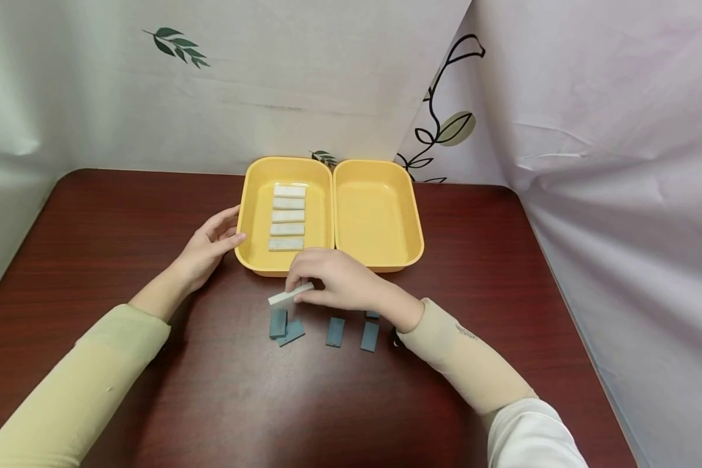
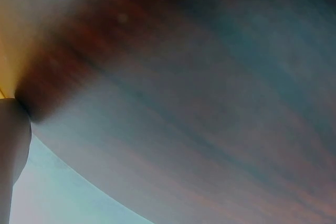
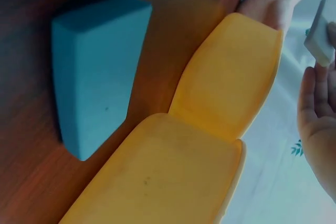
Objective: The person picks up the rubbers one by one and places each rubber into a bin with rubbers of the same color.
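Observation:
My right hand (image 1: 342,279) pinches a white rectangular tile (image 1: 290,294) between thumb and fingers, just in front of the two-part yellow tray (image 1: 335,221). The same tile (image 3: 319,35) shows at the right edge of the right wrist view. At the tray's left side, my left hand (image 1: 207,247) holds the rim, thumb on top and fingers along the outer wall. Several white tiles (image 1: 288,216) lie in a column in the left compartment; the right compartment shows only its bare floor. Below the held tile, a dark blue-grey tile (image 1: 278,323) overlaps another tile (image 1: 292,332).
More blue-grey tiles lie on the dark red table (image 1: 257,416): one tile (image 1: 335,331) near the middle, another tile (image 1: 370,337) to its right, and one partly hidden by the right wrist. Pale cloth (image 1: 304,84) hangs behind the table. The left wrist view is mostly blurred.

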`<state>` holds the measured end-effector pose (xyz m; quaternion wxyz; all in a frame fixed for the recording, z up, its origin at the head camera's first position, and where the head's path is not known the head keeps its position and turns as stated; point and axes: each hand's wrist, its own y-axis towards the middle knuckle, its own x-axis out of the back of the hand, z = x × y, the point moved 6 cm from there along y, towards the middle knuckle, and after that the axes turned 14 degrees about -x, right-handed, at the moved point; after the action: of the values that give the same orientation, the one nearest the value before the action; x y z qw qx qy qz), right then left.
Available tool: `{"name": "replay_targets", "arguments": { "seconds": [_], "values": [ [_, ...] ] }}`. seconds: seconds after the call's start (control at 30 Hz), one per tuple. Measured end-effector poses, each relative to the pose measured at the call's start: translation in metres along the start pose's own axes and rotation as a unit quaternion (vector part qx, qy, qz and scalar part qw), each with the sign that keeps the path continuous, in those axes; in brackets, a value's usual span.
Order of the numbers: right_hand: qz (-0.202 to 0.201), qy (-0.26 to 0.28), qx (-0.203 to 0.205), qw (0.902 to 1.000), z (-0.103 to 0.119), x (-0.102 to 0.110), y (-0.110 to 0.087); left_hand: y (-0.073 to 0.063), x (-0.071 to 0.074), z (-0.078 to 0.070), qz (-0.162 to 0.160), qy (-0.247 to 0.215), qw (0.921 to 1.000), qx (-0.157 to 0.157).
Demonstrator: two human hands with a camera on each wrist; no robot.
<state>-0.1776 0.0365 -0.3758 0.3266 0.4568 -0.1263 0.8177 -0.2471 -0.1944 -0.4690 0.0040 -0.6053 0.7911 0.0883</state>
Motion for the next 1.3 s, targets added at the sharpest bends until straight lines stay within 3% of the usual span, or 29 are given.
{"name": "replay_targets", "arguments": {
  "seconds": [0.27,0.5,0.73,1.3],
  "values": [
    [-0.058,0.008,-0.017,0.9981,-0.008,0.015,0.012,0.001,0.000,-0.001,0.008,0.013,0.9999,-0.002],
    [-0.073,0.043,-0.033,0.9959,-0.014,0.020,0.024,-0.001,0.000,-0.001,0.010,0.026,0.9996,0.005],
    [-0.073,0.056,-0.042,0.9949,-0.019,0.021,0.034,-0.001,0.000,-0.001,0.006,0.020,0.9998,0.002],
    [-0.039,0.039,-0.122,0.9910,-0.049,0.010,0.055,0.000,0.000,0.000,0.005,0.004,1.0000,0.001]
  ]
}}
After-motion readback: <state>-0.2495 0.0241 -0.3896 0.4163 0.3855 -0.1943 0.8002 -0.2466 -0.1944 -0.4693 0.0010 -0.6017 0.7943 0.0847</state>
